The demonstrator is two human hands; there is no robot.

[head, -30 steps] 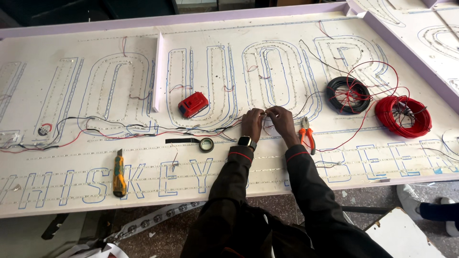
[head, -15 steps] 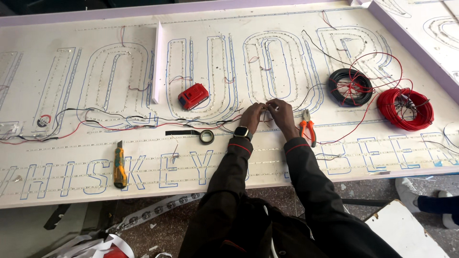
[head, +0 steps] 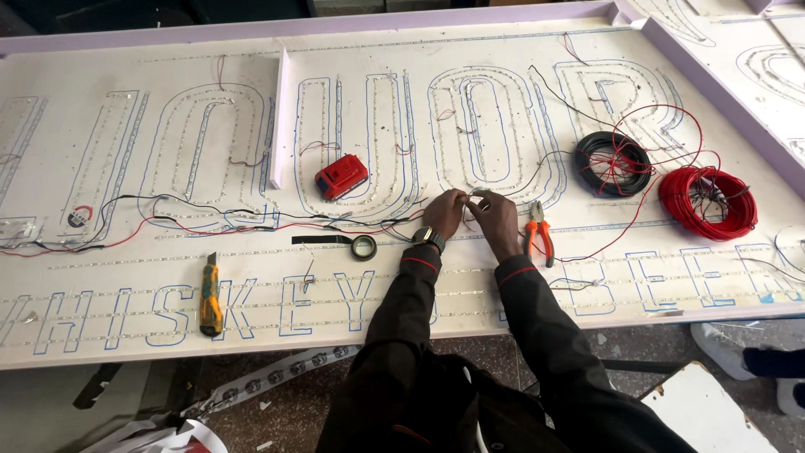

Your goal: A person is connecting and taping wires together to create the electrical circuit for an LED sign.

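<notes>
Since the earlier frame the hands have barely shifted; they remain pressed together near the frame's centre, and only the view has tilted slightly. Nearest, at the bottom centre, dark sleeves reach up over the edge of the sign panel [head: 126, 59]. The left hand [head: 443, 212] and right hand [head: 496, 218] meet fingertip to fingertip, pinched on the ends of thin wires [head: 369, 223] that run in from the left; the fingers look closed tight, probably to twist the strands, though the joint itself is too small to make out. Pliers [head: 539, 237] lie just right of the right hand, within easy reach. A tape roll [head: 363, 247] with a strip pulled out sits left of the left hand, and a yellow knife [head: 209, 294] lies at lower left. Farther up, a red battery [head: 341, 177] rests on the letter outlines. At upper right, a black coil [head: 612, 164] and a red coil [head: 707, 202] feed loose wire toward the hands.
</notes>
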